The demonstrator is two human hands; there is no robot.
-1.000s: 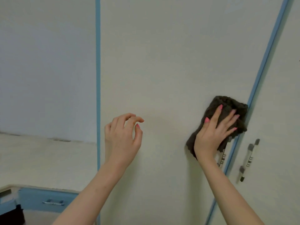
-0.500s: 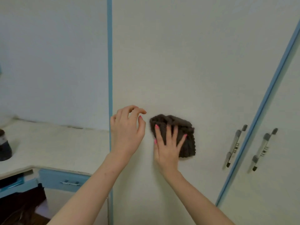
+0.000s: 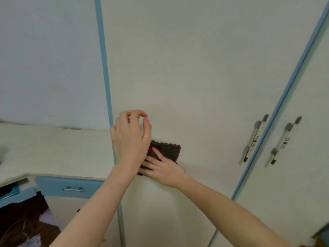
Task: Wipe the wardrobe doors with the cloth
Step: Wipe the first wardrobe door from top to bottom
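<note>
A dark brown cloth (image 3: 168, 150) lies flat against the cream wardrobe door (image 3: 195, 68), low on its left part. My right hand (image 3: 163, 170) presses it to the door with straight, spread fingers. My left hand (image 3: 130, 138) hovers in front of the door, just above and left of the cloth, fingers loosely curled and holding nothing; it hides the cloth's left part. A second cream door (image 3: 306, 157) stands to the right.
Two metal handles (image 3: 253, 138) (image 3: 284, 139) flank the blue strip between the doors. A blue strip (image 3: 105, 77) edges the door's left side. A cream countertop (image 3: 53, 148) with a blue drawer (image 3: 71, 187) lies at the left; dark items (image 3: 21, 220) sit below.
My right hand has swept the cloth from beside the right-hand blue strip leftward and down across the door, ending under my left hand. The left hand stayed raised.
</note>
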